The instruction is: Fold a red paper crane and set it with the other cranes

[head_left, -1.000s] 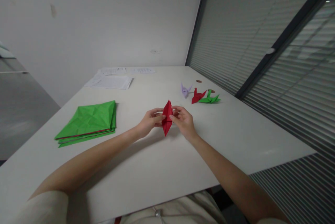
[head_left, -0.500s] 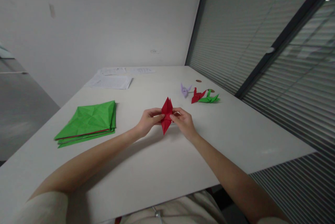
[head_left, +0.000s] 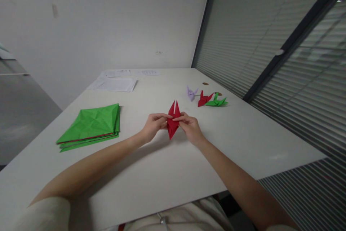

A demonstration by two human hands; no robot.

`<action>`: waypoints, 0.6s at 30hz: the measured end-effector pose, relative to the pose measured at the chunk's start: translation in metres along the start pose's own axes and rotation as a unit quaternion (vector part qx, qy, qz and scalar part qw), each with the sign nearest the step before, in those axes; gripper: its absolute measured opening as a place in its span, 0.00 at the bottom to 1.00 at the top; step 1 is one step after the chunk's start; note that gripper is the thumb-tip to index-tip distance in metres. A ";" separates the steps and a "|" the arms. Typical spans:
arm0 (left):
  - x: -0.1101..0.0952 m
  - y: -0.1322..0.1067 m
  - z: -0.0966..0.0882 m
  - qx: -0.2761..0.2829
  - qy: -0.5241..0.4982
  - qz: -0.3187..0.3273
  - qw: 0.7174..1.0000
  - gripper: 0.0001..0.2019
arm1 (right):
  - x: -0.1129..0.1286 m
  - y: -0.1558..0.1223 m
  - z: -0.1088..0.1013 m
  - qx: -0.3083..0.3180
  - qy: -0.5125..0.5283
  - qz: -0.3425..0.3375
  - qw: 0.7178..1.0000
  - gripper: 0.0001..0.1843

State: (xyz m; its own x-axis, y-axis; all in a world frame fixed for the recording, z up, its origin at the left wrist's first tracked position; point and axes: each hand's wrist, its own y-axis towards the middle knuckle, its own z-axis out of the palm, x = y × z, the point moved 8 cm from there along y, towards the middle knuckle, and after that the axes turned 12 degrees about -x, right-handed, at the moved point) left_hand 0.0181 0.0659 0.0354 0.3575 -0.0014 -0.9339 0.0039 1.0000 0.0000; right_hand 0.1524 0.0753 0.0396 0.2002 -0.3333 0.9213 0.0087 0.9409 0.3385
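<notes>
A red folded origami paper (head_left: pixel 172 125) is held just above the table, a narrow diamond with two separate points at its far end and one point toward me. My left hand (head_left: pixel 154 126) pinches its left edge, fingers closed. On the opposite edge my right hand (head_left: pixel 191 127) is closed too, its thumb or finger lying across the middle of the paper. The fingertips behind the paper are hidden.
To the left lies a stack of creased green paper (head_left: pixel 94 123). Purple (head_left: pixel 191 93), red (head_left: pixel 204 98) and green (head_left: pixel 217 101) paper cranes sit at the right. Printed sheets (head_left: pixel 116 84) lie at the back left of the white table (head_left: pixel 151 184). Blinds (head_left: pixel 270 43) border the right side.
The red paper now shows two split points at its far end, with a visible gap between them. My fingers have shifted across its middle. The stack and the cranes stay put.
</notes>
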 end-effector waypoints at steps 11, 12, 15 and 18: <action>-0.007 -0.001 0.000 -0.009 0.074 0.077 0.994 0.21 | 0.009 0.000 0.000 0.002 -0.087 -0.066 0.994 0.07; -0.008 -0.001 0.001 -0.001 0.075 0.090 0.993 0.24 | 0.008 0.000 0.000 -0.006 -0.078 -0.061 0.995 0.07; -0.011 -0.003 0.003 0.009 0.076 0.110 0.991 0.31 | 0.001 0.001 -0.001 -0.031 -0.026 -0.026 0.999 0.13; -0.011 -0.004 0.003 0.008 0.076 0.108 0.991 0.33 | -0.003 0.002 -0.004 -0.061 0.004 -0.004 0.998 0.21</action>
State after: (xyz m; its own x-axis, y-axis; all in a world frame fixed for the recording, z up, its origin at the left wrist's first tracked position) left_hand 0.0171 0.0623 0.0470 0.2060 0.2144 -0.9548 -0.0423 0.9767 0.2102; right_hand 0.1562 0.0786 0.0370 0.2082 -0.3415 0.9165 0.1294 0.9385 0.3202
